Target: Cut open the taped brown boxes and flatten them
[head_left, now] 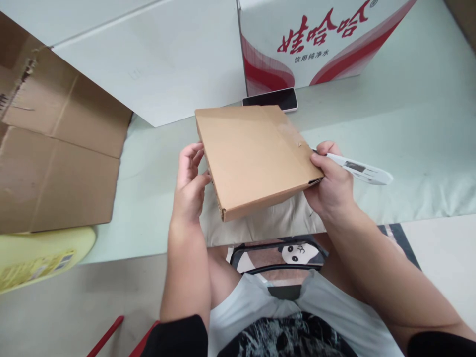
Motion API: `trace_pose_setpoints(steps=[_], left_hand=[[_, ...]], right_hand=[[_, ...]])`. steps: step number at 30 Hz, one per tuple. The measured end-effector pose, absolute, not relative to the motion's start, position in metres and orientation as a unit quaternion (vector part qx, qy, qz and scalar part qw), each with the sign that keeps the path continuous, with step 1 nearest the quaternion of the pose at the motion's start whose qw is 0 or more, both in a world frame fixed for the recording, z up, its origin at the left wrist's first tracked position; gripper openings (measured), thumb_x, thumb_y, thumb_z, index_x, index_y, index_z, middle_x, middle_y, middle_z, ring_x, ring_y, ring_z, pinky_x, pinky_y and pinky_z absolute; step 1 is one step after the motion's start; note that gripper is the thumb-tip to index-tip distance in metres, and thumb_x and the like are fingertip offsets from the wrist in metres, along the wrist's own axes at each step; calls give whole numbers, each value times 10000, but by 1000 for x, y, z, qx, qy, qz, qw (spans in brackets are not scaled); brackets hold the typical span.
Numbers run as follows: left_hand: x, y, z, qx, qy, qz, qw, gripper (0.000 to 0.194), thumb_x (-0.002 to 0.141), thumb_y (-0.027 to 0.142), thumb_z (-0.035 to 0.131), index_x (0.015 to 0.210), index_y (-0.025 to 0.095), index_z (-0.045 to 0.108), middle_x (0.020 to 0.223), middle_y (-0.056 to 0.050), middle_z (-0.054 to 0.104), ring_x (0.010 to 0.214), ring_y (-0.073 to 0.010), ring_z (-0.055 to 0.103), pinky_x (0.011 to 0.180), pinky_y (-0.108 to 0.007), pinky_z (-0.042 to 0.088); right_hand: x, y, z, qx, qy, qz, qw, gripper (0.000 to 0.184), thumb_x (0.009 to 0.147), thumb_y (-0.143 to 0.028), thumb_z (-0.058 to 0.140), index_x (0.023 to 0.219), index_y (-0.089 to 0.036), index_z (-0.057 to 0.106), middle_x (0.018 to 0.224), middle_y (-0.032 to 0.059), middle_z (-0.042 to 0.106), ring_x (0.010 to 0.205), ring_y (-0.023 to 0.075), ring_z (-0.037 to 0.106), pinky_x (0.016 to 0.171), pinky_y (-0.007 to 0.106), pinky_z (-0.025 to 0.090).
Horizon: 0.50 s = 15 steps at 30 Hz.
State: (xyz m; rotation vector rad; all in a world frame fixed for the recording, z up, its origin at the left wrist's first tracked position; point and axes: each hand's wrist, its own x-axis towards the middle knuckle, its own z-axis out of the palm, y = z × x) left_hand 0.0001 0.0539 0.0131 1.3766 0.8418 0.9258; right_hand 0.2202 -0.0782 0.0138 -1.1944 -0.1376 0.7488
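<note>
A flat brown cardboard box [256,158] is held up at a tilt over the table, with a strip of clear tape along its right side. My left hand [191,181] is closed at the box's left edge, its fingertips partly hidden behind it. My right hand [332,181] grips the box's right corner, thumb on top. The same hand also holds a slim white tool that looks like a utility knife [366,171], its wide end pointing right. A dark gap shows at the box corner beside my right thumb.
Behind the box, a phone [286,100] lies by a white and red carton [316,44]. A large white box [148,59] and a brown carton [67,148] stand left, near a yellow bottle [44,255]. Pale cloth covers the table [390,124].
</note>
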Motion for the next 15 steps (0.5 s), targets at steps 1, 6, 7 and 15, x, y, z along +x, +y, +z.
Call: trace_pose_setpoints(steps=[1, 6, 7, 15], left_hand=[[0, 54, 13, 592, 366, 399, 597, 511, 747, 419, 840, 1211, 356, 637, 1515, -35, 603, 1561, -383, 425, 1021, -464, 590], [1, 55, 9, 592, 370, 408, 588, 475, 759, 433, 858, 1177, 348, 649, 1461, -21, 637, 1519, -365, 489, 1129, -471, 532], [0, 56, 8, 593, 373, 410, 584, 463, 765, 453, 860, 1164, 344, 651, 1449, -19, 646, 1505, -362, 504, 1146, -474, 519], [7, 54, 2, 589, 410, 404, 567, 405, 799, 580, 825, 1018, 310, 617, 1467, -21, 652, 1474, -375, 521, 1093, -514, 555]], right_hand=[[220, -78, 13, -550, -68, 342, 758, 330, 596, -266, 721, 779, -264, 447, 688, -43, 432, 629, 142, 440, 534, 282, 331], [220, -78, 12, -555, -65, 346, 754, 346, 590, -273, 717, 780, -262, 428, 701, -37, 420, 643, 147, 417, 549, 280, 308], [220, -79, 12, -555, -68, 347, 753, 345, 597, -270, 716, 782, -261, 425, 707, -37, 411, 644, 148, 415, 552, 284, 306], [219, -82, 9, -563, -82, 355, 742, 314, 597, -248, 704, 749, -258, 429, 709, -35, 369, 623, 139, 362, 538, 289, 263]])
